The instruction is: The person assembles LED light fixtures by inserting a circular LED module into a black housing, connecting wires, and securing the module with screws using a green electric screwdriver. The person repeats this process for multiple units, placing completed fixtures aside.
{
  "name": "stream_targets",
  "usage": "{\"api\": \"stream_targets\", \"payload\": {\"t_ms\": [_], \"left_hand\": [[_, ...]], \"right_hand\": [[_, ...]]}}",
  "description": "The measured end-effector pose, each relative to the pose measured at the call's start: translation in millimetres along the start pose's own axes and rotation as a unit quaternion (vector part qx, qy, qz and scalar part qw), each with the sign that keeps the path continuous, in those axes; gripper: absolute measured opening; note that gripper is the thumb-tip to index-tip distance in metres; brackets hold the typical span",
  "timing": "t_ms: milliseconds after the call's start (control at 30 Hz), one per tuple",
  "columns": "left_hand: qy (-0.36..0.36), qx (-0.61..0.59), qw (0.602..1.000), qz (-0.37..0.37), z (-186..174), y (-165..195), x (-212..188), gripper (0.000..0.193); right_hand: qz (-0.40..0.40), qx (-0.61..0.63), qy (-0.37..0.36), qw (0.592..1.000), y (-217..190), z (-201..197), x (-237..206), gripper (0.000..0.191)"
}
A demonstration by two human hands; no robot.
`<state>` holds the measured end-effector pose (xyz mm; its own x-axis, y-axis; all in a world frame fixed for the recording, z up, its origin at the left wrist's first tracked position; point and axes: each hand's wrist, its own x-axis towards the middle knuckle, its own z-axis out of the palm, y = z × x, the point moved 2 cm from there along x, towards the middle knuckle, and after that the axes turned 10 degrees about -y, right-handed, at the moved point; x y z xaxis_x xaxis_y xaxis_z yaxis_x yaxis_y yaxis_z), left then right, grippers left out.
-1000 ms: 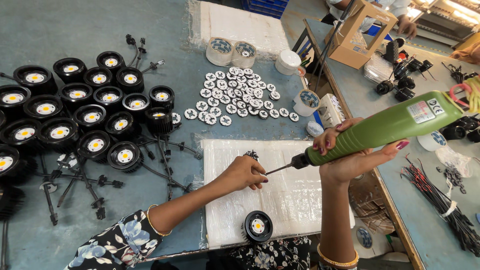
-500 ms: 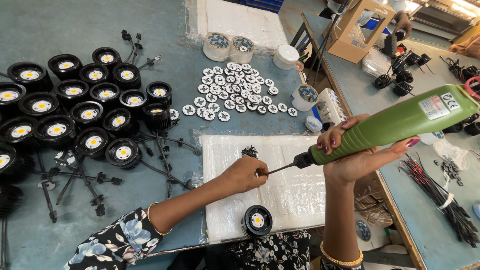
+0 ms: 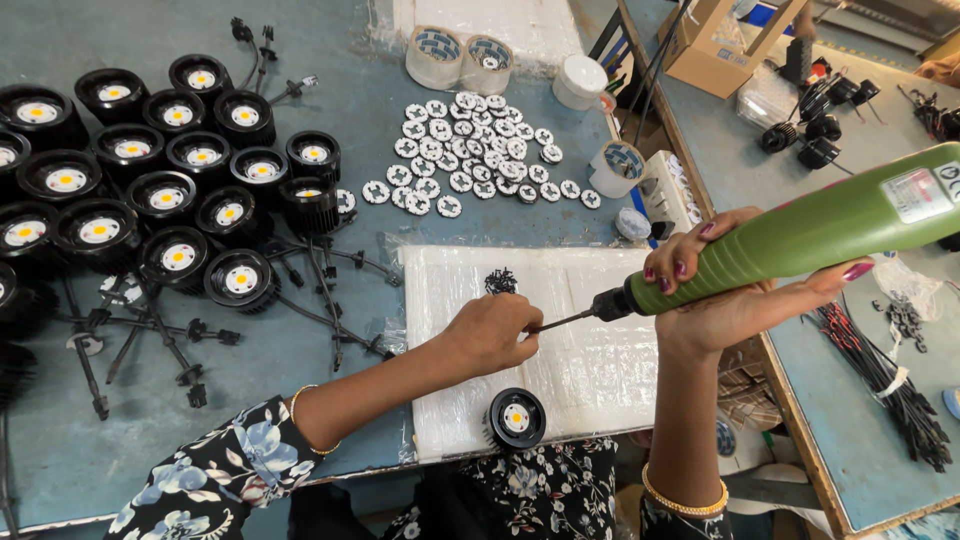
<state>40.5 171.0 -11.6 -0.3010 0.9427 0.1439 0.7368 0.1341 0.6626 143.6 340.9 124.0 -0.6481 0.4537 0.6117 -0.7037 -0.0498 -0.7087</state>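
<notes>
My right hand [image 3: 725, 295] grips a green electric screwdriver [image 3: 820, 228], held level with its bit pointing left. My left hand [image 3: 495, 332] has its fingers pinched together at the tip of the bit, over a white foam sheet [image 3: 600, 370]. Whether a screw is between the fingers I cannot tell. A small pile of black screws [image 3: 500, 283] lies on the sheet just above my left hand. One black round lamp housing with a yellow centre [image 3: 515, 417] sits on the sheet near the table's front edge, below both hands.
Several black lamp housings [image 3: 165, 190] with trailing wires fill the left of the blue table. Small white round discs [image 3: 470, 160] lie spread at the middle back, beside two tape rolls [image 3: 460, 58]. A second table [image 3: 850, 330] on the right carries black cables and a cardboard box.
The view has shifted slightly. Both hands stay joined at the screwdriver tip, and the lamp housing on the sheet has not moved.
</notes>
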Motion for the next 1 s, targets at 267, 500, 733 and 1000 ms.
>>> {"api": "stream_targets", "payload": {"t_ms": [267, 500, 733, 1000], "left_hand": [[-0.016, 0.036, 0.999, -0.009, -4, 8, -3, 0.019], [-0.047, 0.051, 0.997, -0.016, -14, 17, -5, 0.018], [-0.074, 0.039, 0.996, 0.005, -17, 8, 1, 0.015], [-0.130, -0.089, 0.986, -0.050, -18, -12, 10, 0.021]], "right_hand": [[-0.008, -0.001, -0.010, 1.000, -1, -8, 0, 0.098], [-0.004, -0.005, -0.015, 1.000, -5, -10, -1, 0.095], [0.015, 0.030, 0.019, 0.999, -12, 2, -3, 0.092], [-0.036, -0.028, -0.023, 0.999, -17, -16, -3, 0.090]]}}
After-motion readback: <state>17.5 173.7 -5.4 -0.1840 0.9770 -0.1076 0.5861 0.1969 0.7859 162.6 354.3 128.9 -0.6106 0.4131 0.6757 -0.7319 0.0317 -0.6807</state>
